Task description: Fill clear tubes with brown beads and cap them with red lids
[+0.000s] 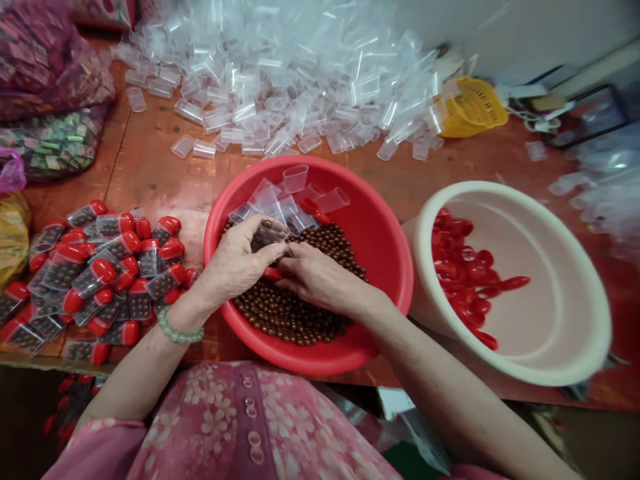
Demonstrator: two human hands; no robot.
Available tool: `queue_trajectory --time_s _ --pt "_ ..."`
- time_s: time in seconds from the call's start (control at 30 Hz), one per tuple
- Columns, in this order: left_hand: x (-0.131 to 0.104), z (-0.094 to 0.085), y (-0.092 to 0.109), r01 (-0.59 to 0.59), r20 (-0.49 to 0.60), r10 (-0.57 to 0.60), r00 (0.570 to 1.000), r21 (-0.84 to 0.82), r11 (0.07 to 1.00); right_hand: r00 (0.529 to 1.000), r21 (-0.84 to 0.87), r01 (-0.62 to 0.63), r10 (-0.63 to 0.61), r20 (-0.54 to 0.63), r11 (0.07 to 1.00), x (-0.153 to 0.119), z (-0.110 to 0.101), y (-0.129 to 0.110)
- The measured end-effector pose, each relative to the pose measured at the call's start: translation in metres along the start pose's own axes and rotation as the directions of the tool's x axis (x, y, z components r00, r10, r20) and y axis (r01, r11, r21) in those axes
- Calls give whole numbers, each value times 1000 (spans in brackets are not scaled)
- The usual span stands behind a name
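In my left hand (243, 257) is a clear plastic tube (270, 233) with brown balls inside, pinched between thumb and fingers above the red basin (310, 365). My right hand (320, 277) is closed, its fingertips meeting the tube's near end; what they grip is hidden. Just under my left thumb a small red piece (271, 274) shows beside the right fingers. Loose brown balls (295, 320) cover much of the basin floor. Toward its back lie several empty clear tubes (295, 179) and a few red caps (323, 217).
Filled, red-capped tubes (120, 253) are heaped on the left. On the right stands a white basin (565, 267) with red caps (465, 267). A large pile of empty clear tubes (300, 87) spreads across the back, beside a yellow basket (473, 110). Bulging bags (50, 127) sit far left.
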State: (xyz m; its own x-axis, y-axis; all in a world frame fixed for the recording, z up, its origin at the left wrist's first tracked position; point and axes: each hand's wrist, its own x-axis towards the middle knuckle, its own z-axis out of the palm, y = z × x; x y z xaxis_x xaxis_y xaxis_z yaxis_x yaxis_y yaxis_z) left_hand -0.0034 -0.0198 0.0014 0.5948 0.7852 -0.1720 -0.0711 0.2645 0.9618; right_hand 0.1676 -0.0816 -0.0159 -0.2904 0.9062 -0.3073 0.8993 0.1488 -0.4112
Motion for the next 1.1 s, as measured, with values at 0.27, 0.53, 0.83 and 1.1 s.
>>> queue_trajectory --time_s 0.27,0.53,0.83,1.1 --pt "0 3 4 44 -116 -32 993 102 994 950 419 -7 137 -282 908 -18 -19 -13" --pt "-2 2 4 16 -204 -2 979 64 998 891 317 184 -21 -454 931 -23 -15 -30" --pt "-3 -1 8 -17 -158 27 987 66 998 833 874 196 394 -387 444 -17 -8 -24" --pt "-3 -2 6 31 35 -29 999 -59 998 768 949 224 560 -312 222 -2 -3 -31"
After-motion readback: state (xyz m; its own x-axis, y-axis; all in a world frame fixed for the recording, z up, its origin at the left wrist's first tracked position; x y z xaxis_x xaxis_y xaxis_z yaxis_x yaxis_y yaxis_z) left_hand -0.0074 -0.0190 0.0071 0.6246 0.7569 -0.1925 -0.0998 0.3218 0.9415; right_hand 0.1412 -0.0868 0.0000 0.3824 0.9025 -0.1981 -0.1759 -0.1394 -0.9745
